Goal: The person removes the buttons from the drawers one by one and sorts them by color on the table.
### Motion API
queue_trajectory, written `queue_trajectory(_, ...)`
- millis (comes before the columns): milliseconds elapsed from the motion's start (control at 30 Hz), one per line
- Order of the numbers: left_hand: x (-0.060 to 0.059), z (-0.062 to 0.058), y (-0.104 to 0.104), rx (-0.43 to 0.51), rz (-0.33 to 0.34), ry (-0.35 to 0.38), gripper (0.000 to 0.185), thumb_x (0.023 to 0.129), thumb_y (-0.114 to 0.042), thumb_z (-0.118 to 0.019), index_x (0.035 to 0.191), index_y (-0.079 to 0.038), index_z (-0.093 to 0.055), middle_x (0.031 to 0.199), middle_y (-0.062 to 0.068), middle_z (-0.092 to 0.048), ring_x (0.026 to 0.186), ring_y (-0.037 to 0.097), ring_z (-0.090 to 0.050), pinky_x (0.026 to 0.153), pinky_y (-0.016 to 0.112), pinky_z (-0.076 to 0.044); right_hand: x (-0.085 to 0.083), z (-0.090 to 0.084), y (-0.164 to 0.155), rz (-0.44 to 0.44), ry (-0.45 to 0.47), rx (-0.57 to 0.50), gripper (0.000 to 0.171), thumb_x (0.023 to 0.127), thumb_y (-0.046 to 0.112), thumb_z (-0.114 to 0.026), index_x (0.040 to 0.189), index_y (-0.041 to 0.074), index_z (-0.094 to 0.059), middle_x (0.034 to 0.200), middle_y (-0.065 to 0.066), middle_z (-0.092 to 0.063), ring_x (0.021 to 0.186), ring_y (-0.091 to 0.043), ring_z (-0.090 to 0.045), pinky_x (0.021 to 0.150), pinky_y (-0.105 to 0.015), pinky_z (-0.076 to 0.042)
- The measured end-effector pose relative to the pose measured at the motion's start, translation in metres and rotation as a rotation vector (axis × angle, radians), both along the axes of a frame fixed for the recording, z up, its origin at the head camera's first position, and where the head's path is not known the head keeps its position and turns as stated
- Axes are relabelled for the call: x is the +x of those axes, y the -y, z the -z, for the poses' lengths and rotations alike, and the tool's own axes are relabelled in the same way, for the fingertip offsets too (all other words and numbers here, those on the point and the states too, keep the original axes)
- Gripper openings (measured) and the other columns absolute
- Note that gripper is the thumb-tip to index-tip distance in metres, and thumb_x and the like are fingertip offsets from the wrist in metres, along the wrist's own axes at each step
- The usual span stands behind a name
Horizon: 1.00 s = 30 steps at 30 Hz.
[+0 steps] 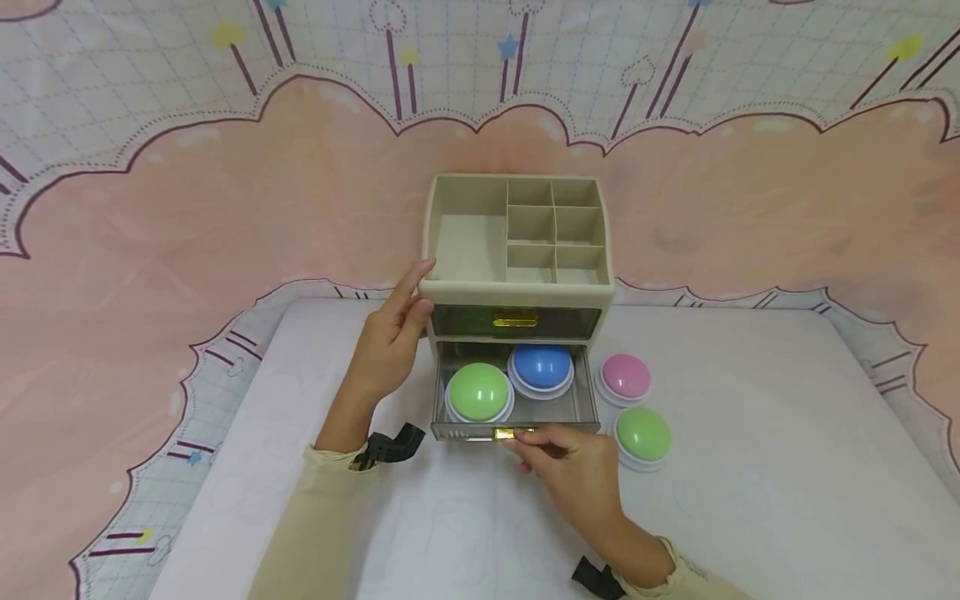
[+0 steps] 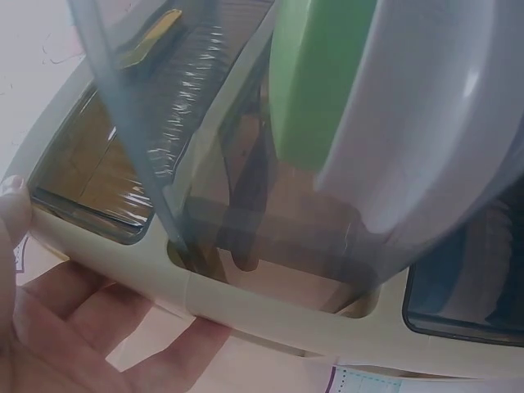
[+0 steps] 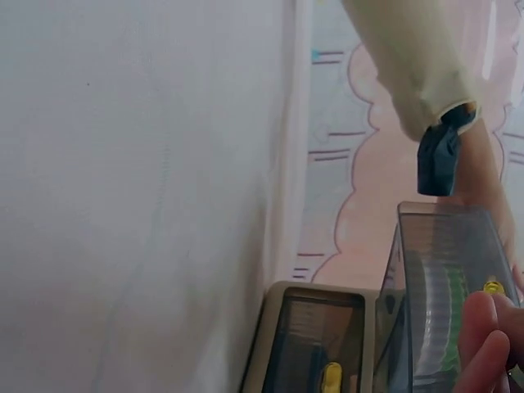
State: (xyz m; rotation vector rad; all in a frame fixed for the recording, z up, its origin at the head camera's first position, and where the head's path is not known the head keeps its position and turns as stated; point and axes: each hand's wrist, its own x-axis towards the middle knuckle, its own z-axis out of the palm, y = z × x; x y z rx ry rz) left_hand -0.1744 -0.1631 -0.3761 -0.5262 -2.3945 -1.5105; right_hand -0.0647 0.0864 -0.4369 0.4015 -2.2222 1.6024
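In the head view, your left forearm [image 1: 311, 521] runs up from the lower left of centre, and your left hand [image 1: 386, 350] points toward the middle, index finger [image 1: 408, 283] extended, thumb [image 1: 415, 318] apart below it. Your right forearm [image 1: 645, 560] enters at the lower right, and your right hand [image 1: 581, 475] slants up and left, its digits [image 1: 531, 454] bent and pinched together. In the left wrist view, your fingers [image 2: 115, 315] lie slightly spread across the lower left; in the right wrist view, your fingertips [image 3: 479, 318] gather at the lower right edge.
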Motion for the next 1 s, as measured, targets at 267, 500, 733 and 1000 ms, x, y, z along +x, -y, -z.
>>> queue_trajectory(267, 0.000, -0.001, -0.001, -0.002, -0.002, -0.001, 0.050, 0.109, -0.025, -0.047, 0.157, -0.033, -0.039, 0.137, 0.016, -0.064, 0.112, 0.033, -0.070, 0.089, 0.049, -0.059, -0.001, -0.010, -0.010, -0.100, 0.045, 0.131, 0.016, 0.077, 0.006, -0.089, 0.091, 0.011, -0.083, 0.079, -0.001, -0.078, 0.055, 0.001, -0.066, 0.052, -0.019, -0.055)
queue_trajectory(500, 0.000, -0.001, -0.001, 0.004, -0.004, 0.011, 0.050, 0.109, -0.025, -0.048, 0.157, -0.033, -0.039, 0.138, 0.016, -0.064, 0.112, 0.033, -0.070, 0.089, 0.050, -0.059, -0.003, -0.038, -0.017, -0.177, 0.089, 0.309, 0.016, 0.081, 0.019, -0.088, 0.096, 0.019, -0.083, 0.067, 0.012, -0.072, 0.049, 0.009, -0.057, 0.045, -0.016, -0.047)
queue_trajectory(733, 0.002, -0.002, 0.000, -0.006, -0.013, 0.016, 0.050, 0.109, -0.026, -0.048, 0.158, -0.034, -0.039, 0.139, 0.015, -0.063, 0.112, 0.033, -0.070, 0.089, 0.050, -0.059, -0.022, -0.059, 0.001, -0.115, -0.162, 0.401, 0.028, 0.077, 0.026, -0.092, 0.100, 0.015, -0.083, 0.067, 0.009, -0.063, 0.057, -0.001, -0.052, 0.052, -0.014, -0.044)
queue_trajectory(1000, 0.002, -0.003, -0.002, 0.007, -0.005, 0.022, 0.050, 0.109, -0.025, -0.048, 0.157, -0.033, -0.040, 0.137, 0.017, -0.064, 0.115, 0.034, -0.069, 0.090, 0.050, -0.059, -0.046, -0.067, 0.021, -0.105, -0.016, 0.641, 0.049, 0.077, 0.040, -0.091, 0.119, 0.021, -0.078, 0.095, 0.003, -0.066, 0.070, -0.007, -0.055, 0.060, -0.021, -0.045)
